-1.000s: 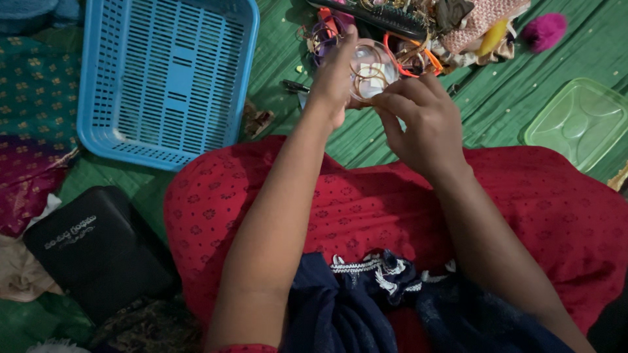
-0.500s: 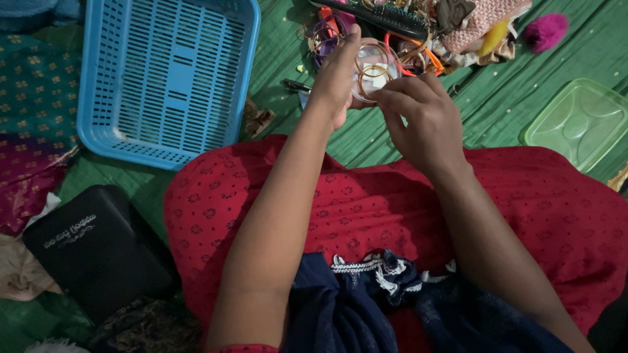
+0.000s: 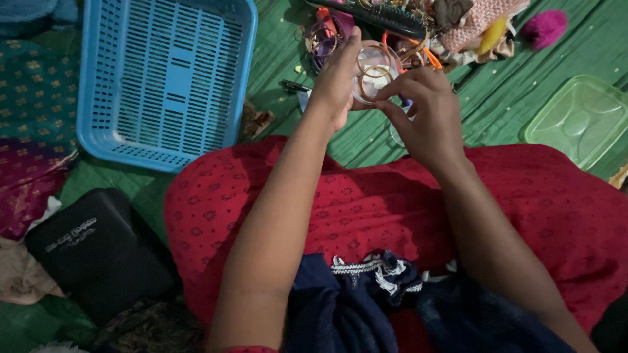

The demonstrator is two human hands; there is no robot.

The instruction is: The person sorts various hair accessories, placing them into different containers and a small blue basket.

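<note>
My left hand (image 3: 335, 82) holds up a small clear round container (image 3: 374, 60) with thin gold bangles inside, above the green mat. My right hand (image 3: 425, 114) is beside it, its fingertips pinched at the container's lower rim. A clear round lid (image 3: 397, 133) shows under the right palm, apparently held there. Both forearms reach out over my red dotted lap (image 3: 366, 202).
A blue slotted plastic basket (image 3: 167, 78) lies at the upper left. A heap of bangles, hair ties and trinkets (image 3: 418, 26) sits beyond the hands. A green plastic lid (image 3: 579, 121) is at the right, and a black case (image 3: 98, 252) at the lower left.
The right hand has shifted slightly right and down from the container's face. A clear lid now shows below it, and the bangles in the container are more plainly seen.
</note>
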